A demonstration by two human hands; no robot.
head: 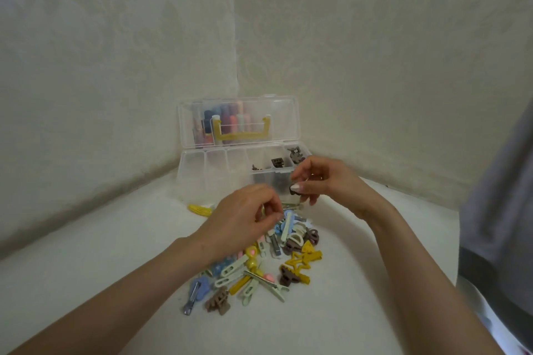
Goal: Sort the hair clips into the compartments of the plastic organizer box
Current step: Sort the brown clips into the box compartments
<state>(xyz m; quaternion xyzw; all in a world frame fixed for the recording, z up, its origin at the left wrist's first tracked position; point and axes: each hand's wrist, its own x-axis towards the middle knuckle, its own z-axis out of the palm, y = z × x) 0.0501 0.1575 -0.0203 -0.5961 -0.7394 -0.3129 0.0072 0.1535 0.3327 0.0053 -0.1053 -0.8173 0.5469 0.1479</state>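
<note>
A clear plastic organizer box (202, 170) stands open at the back of the white table, its lid upright with a yellow handle (240, 130). Brown clips (278, 163) lie in its right-hand compartments; the left ones look bare. A pile of hair clips (259, 265) in yellow, brown, blue, pink and pale green lies in front of me. My right hand (326, 181) hovers just in front of the box's right end, pinching a small dark brown clip (294, 190). Over the pile's far edge, my left hand (245, 216) has its fingers curled on something small I cannot make out.
A yellow clip (199, 209) lies alone left of the pile, near the box's front. Patterned walls meet in a corner right behind the box. A grey garment (501, 210) hangs at the right edge. Colourful items show through the lid.
</note>
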